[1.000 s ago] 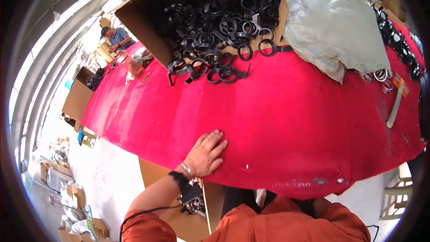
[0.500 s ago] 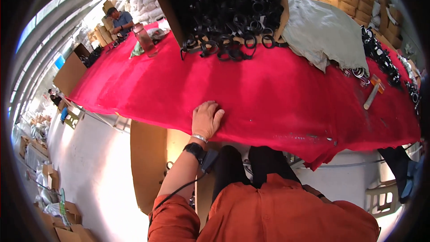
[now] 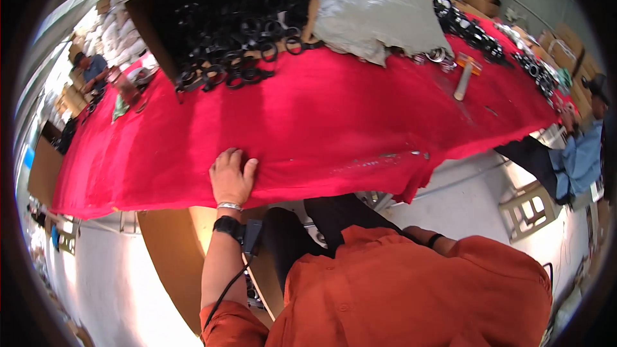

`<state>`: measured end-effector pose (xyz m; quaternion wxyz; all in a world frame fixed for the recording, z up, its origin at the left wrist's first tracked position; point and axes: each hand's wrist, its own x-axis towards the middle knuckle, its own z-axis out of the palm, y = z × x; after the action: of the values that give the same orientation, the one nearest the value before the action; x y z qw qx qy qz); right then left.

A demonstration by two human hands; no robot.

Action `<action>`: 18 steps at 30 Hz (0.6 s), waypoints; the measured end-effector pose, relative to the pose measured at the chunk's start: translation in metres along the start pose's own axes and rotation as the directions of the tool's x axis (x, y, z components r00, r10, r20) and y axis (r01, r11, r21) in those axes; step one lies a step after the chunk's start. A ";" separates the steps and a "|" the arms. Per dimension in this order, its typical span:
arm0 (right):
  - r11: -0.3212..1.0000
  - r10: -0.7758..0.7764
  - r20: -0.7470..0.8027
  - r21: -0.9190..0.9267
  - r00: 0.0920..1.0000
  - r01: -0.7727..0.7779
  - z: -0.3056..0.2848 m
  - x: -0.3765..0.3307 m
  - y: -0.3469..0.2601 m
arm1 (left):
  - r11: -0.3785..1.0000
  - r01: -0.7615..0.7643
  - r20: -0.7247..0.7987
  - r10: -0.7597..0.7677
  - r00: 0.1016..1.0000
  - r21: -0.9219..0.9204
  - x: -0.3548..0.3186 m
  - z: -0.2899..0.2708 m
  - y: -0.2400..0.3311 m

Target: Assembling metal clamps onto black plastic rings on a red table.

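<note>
My left hand (image 3: 232, 177) lies on the near edge of the red tablecloth (image 3: 308, 109), fingers stretched out and holding nothing. A dark watch (image 3: 229, 225) and a bracelet (image 3: 230, 205) circle that wrist. My right hand (image 3: 419, 234) is low by my right thigh, its fingers mostly hidden. Beyond the left hand, a tipped cardboard box (image 3: 313, 6) spills black ring-shaped parts (image 3: 241, 67) onto the cloth. A pale grey sack (image 3: 379, 16) is spread to the right of the box.
A pale stick-like tool (image 3: 463, 82) lies beside an orange packet (image 3: 470, 63). More black parts (image 3: 472, 32) line the far right. At right sits a person in blue (image 3: 578, 160) near a stool (image 3: 527, 211); another person (image 3: 94, 71) is far left. A carton (image 3: 167, 250) stands below the table.
My view has turned to the right, so the table and box sit farther left. The seated person at right has come more into view. My left hand stays flat on the cloth.
</note>
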<state>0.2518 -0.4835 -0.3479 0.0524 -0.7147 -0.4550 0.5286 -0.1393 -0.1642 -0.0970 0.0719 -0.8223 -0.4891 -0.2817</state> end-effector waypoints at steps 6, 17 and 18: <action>0.950 0.108 0.019 0.292 0.994 -0.109 0.014 0.028 0.027 | 1.000 0.005 0.017 -0.005 1.000 0.001 0.002 -0.005 0.000; 0.960 -0.061 0.018 -0.273 0.998 0.064 0.002 -0.007 -0.024 | 0.998 0.039 0.063 -0.042 0.997 0.040 -0.005 -0.004 -0.002; 0.976 -0.055 -0.002 -0.211 0.999 0.053 -0.001 -0.020 -0.031 | 0.999 0.026 0.060 -0.028 0.998 0.037 -0.003 -0.003 -0.001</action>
<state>0.2331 -0.4794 -0.3158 -0.0076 -0.7056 -0.5275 0.4732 -0.1425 -0.1673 -0.0962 0.0680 -0.8224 -0.5070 -0.2489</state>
